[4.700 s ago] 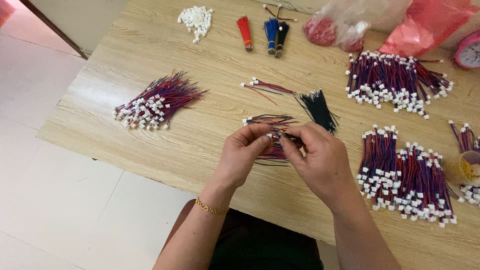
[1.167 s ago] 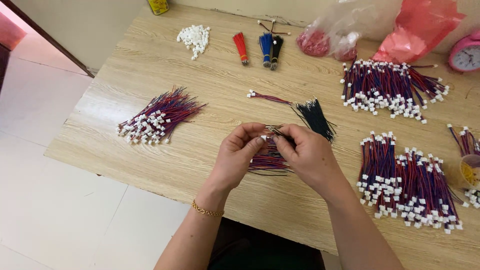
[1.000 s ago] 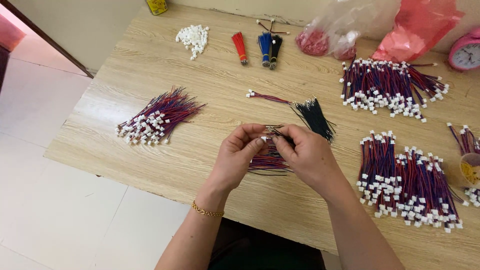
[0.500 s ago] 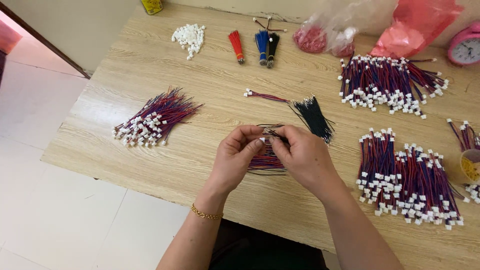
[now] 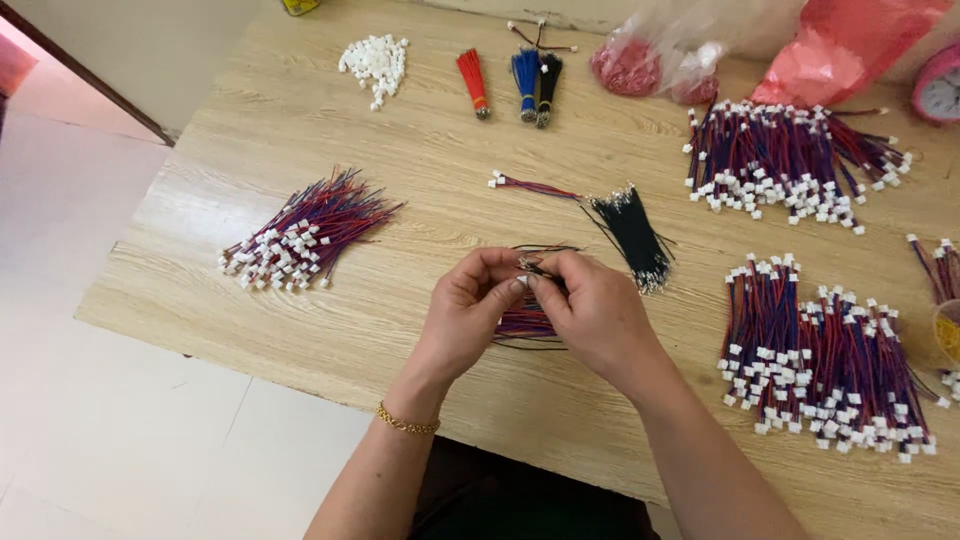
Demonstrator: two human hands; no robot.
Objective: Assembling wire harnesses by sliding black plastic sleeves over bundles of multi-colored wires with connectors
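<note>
Two bare hands meet over the near middle of a pale wood-grain bench (image 5: pixel 300 120), fingertips pressed together. The left hand (image 5: pixel 470 310), with a thin gold chain bracelet (image 5: pixel 405 422) at the wrist, and the right hand (image 5: pixel 590 310) both pinch the ends of a few thin red, blue and black wires (image 5: pixel 535 268) between thumb and forefinger, so both hands are clamped on the same small piece. Just below them, touching the bench, lies a loose bunch of the same red and blue wires (image 5: pixel 525 325). The step in hand looks like fitting wire ends together at the fingertips; whether a white plug is among them cannot be told. The next move, as a judgement, calls for fine aim and a steady pinch, since the ends are tiny and partly hidden by the fingers. To the right of the hands lies a bundle of short black wires with metal tips (image 5: pixel 632 235). To the left sits a fan of red and blue wires with white plugs (image 5: pixel 300 235). Larger heaps of the same plugged wires lie at the right (image 5: pixel 825 350) and far right (image 5: pixel 790 155). At the far edge are a small pile of loose white plastic plugs (image 5: pixel 372 62), a red wire bunch (image 5: pixel 472 82), blue and black wire bunches (image 5: pixel 533 82), and clear and red plastic bags (image 5: pixel 760 50). A pink round clock (image 5: pixel 938 90) shows at the right edge. The floor (image 5: pixel 110 440) is pale tile.
</note>
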